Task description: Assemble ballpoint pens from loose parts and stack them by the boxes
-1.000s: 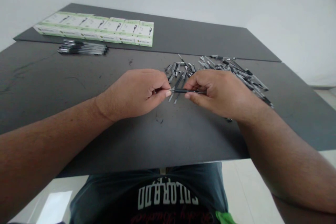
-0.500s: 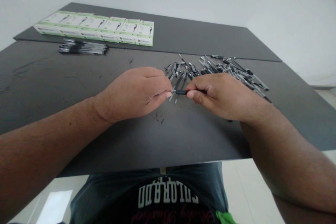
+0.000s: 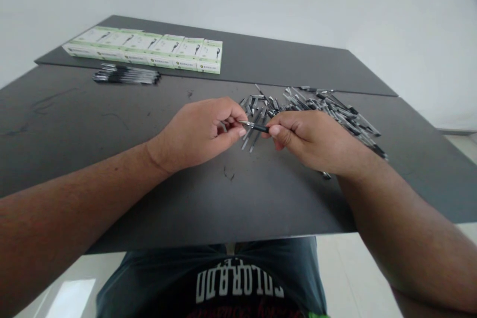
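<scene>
My right hand [image 3: 316,139] grips a pen [image 3: 258,126] by its black rubber part between thumb and forefinger, with the pen's pointed metal tip aimed left. Around that tip, my left hand [image 3: 203,131] has its thumb and forefinger apart; whether a fingertip touches the tip I cannot tell. The rear of the pen is hidden inside my right hand. Just beyond both hands lies a loose heap of pen parts [image 3: 345,112], clear tubes and black pieces mixed, partly covered by my right hand. Several thin tubes [image 3: 246,140] lie beneath the held pen.
A row of green and white boxes [image 3: 208,57] printed with a pen stands at the back left. In front of them lies a bundle of pens [image 3: 126,75]. The dark grey table [image 3: 223,208] has its near edge at my lap.
My left thumb and forefinger have parted from the pen's front end, baring its metal tip. The pen now slants slightly, tip up. The camera view has shifted a little.
</scene>
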Demonstrator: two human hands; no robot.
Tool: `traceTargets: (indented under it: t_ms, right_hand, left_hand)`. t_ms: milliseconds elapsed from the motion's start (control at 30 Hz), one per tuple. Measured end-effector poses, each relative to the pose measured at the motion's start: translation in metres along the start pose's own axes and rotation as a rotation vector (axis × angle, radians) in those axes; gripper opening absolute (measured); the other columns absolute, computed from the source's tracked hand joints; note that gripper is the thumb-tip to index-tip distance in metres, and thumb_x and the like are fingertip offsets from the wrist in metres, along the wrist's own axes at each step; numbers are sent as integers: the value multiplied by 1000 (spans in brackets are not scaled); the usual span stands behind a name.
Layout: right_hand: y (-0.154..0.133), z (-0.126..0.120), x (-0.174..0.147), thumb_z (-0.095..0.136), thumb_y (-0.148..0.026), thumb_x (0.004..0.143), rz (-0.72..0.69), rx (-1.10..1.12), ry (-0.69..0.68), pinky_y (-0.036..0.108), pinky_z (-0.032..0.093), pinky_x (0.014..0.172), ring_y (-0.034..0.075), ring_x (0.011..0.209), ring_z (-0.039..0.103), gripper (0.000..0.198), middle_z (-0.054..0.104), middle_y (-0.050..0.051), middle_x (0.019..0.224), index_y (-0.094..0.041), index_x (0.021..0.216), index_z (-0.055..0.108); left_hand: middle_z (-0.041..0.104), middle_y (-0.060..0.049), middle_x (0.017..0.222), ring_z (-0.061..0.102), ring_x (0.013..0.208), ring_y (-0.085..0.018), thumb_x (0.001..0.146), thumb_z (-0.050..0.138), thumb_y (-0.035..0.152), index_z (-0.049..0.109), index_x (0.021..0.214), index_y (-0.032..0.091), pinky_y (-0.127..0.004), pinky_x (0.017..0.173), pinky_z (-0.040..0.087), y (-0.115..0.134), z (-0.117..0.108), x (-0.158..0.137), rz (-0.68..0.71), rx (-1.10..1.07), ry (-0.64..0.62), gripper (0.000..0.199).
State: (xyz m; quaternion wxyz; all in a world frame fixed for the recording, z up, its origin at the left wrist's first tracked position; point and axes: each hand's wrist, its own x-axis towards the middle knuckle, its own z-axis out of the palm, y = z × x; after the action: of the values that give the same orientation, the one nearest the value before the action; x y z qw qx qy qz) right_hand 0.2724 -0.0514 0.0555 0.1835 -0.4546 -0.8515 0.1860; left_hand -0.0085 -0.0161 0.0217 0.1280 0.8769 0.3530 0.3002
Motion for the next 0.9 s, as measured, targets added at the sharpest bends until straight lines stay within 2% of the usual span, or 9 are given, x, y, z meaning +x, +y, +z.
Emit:
traceTargets:
  t_ms: [467,767,900]
  right_hand:
    - [-2,-1,1,53,-38,114,-39,-33,-50,32,45,74,21,77,72,32,79,2,81,-24,96,75]
    - [-2,0,1,54,-39,116,-51,-78,-64,33,47,77,22,81,73,33,83,4,88,-24,104,82]
    - [-1,0,2,55,-40,116,-86,-112,-61,34,49,81,23,87,75,34,85,6,94,-24,110,85]
  left_hand:
    - [83,-1,95,77,82,-18,104,67,37,80,111,24,-30,82,59,1,0,-1,43,-9,-26,20]
    - [84,-6,100,80,100,-25,111,58,34,80,107,23,-36,95,60,1,-4,0,159,124,-90,25]
    - [83,-7,100,80,101,-26,111,56,32,79,106,23,-37,97,60,3,-6,1,171,134,-115,25]
